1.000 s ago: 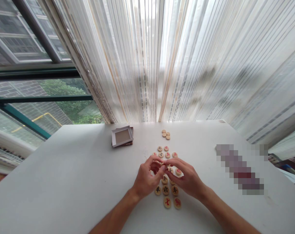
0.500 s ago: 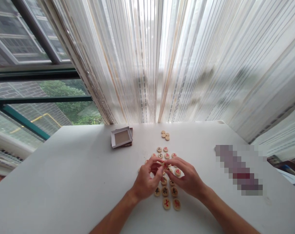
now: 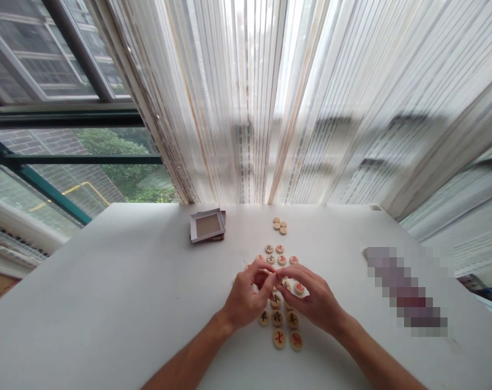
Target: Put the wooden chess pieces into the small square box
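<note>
A person's left hand (image 3: 246, 297) and right hand (image 3: 313, 295) together pinched one small game piece (image 3: 278, 278) above rows of wooden discs (image 3: 277, 318) on a white table (image 3: 108, 303); a shallow open box (image 3: 207, 227) lay farther back, near a striped curtain (image 3: 230, 135).

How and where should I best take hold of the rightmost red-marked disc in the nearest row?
Pinch its round rim, probably from near right: the rightmost red-marked disc lies flat, with another red-marked disc close on its left and a black-marked disc beyond it.
</note>
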The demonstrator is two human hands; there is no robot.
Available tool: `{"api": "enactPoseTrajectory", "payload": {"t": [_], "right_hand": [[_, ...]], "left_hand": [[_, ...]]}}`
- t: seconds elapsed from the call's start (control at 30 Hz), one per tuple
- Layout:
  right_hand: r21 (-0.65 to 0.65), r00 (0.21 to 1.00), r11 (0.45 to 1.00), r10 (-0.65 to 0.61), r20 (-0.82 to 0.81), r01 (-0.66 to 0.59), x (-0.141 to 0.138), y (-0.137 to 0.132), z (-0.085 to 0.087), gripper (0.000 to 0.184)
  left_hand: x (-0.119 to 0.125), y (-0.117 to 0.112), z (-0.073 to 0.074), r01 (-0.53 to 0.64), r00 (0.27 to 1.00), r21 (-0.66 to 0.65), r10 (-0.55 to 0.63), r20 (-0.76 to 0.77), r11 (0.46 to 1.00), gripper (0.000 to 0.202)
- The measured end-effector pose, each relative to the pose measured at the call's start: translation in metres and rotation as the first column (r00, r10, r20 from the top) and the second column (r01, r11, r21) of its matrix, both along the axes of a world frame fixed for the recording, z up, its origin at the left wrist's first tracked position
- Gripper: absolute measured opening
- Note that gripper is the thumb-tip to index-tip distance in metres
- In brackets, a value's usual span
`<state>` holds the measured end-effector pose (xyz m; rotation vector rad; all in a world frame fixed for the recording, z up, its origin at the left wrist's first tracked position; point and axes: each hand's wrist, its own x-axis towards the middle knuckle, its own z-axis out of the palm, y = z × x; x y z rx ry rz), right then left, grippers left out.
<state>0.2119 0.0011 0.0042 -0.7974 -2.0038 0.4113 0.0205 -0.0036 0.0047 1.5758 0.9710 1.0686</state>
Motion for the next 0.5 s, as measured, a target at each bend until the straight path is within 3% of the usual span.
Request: {"api": "enactPoseTrajectory", "payload": {"t": [0.27,0.5], "right_hand": [[-0.012,1.0,1.0,-0.023,0.005,0.023,0.0048,0.0006,0.0005,0.032],[-0.124,1.0,0.992,-0.023,0.004,0.023,0.0061,-0.0024,0.0087,0.027]], "left_hand": [[-0.0017,0.0004,-0.0032,0.077,0.996,0.005,-0.077,0.046,0.997,0.023],[-0.0015,0.0004,-0.0036,0.064,0.996,-0.005,-0.063,0.062,0.998,0.027]]}}
